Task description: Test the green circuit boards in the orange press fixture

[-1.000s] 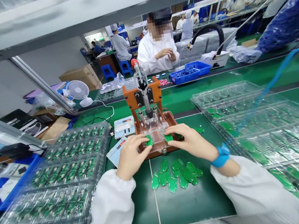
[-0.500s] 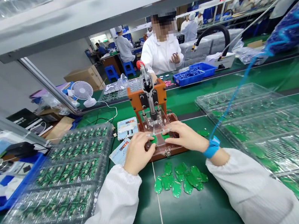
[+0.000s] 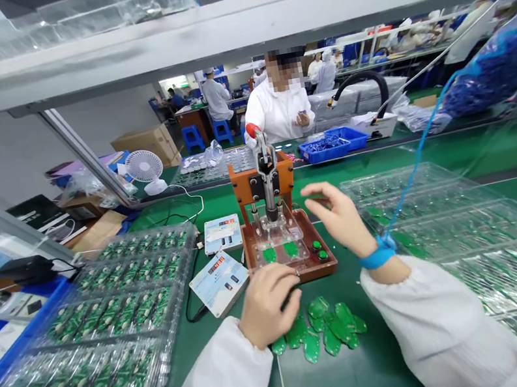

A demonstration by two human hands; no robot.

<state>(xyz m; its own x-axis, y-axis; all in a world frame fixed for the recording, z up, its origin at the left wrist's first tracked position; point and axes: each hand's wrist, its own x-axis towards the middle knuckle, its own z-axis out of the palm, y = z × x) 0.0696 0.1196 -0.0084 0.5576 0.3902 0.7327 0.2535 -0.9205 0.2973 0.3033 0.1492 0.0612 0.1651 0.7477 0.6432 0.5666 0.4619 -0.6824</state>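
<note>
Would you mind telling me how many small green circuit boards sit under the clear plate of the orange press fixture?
2: left green circuit board and right green circuit board, side by side in the orange press fixture.

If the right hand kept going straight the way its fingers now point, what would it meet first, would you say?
Probably the upright lever of the orange press fixture: the right hand is raised, fingers pointing left toward it. Depth is unclear, so it might pass just in front.

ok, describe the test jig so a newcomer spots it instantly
On the green bench, look straight ahead between the clear tray stacks. The jig is the orange-brown box with an upright lever, the only one with a red knob, right hand beside it.
</note>
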